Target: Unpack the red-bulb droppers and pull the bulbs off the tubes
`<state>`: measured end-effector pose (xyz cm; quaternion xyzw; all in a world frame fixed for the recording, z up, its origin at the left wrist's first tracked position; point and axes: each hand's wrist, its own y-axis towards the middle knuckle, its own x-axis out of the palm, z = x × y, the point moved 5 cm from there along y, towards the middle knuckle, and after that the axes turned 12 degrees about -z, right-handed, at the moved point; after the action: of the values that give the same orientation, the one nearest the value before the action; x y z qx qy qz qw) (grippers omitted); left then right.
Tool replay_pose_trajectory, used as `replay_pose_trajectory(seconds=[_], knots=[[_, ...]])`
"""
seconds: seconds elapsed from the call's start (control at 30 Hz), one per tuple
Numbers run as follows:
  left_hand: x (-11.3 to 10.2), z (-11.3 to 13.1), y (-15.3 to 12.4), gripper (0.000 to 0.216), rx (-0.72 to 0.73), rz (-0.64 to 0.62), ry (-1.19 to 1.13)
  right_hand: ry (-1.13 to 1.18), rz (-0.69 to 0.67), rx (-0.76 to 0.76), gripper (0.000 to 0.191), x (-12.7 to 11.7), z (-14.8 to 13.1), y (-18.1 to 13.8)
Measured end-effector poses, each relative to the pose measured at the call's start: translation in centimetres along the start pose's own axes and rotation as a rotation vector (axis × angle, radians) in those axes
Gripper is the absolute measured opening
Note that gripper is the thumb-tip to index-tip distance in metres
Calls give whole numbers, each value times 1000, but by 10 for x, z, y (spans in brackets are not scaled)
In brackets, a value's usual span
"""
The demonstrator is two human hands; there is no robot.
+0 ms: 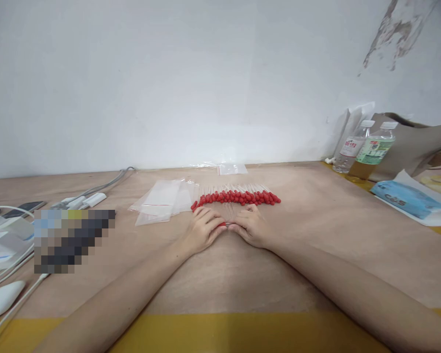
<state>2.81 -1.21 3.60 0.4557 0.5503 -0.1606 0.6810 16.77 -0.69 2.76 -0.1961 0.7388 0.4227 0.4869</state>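
My left hand (205, 229) is closed, its thumb and fingers pinching the red end of a thin red-ended stick (222, 224). Opposite it, my right hand (253, 226) is closed with the fingertips at the stick's thin shaft; the hands nearly meet. Just beyond them lies a long row of similar red-ended sticks (238, 197), pale thin shafts pointing towards the wall. A few thin clear strands or shafts (229, 211) lie between the row and my hands. The stick's exact kind is too small to tell.
Clear plastic bags (161, 196) overlap left of the row, and another small bag (232, 169) lies by the wall. Chargers and cables (91, 200) are at left, near a blurred-out patch. Two bottles (371, 147) and a blue tissue pack (407, 193) stand at right.
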Motion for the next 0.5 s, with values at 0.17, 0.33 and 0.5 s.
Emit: replay_pose_trajectory(seconds=[0.17,0.33,0.5], knots=[[0,2,4,23,-29,-107,72,-36,42,3,33,4,2,2],[-1,3,6,27,-50,-175,11,-178,115,-88,29,2,-2,1],[-1,3,5,30,-51,-233,-105,-375,146,-213,25,-6,-10,-2]])
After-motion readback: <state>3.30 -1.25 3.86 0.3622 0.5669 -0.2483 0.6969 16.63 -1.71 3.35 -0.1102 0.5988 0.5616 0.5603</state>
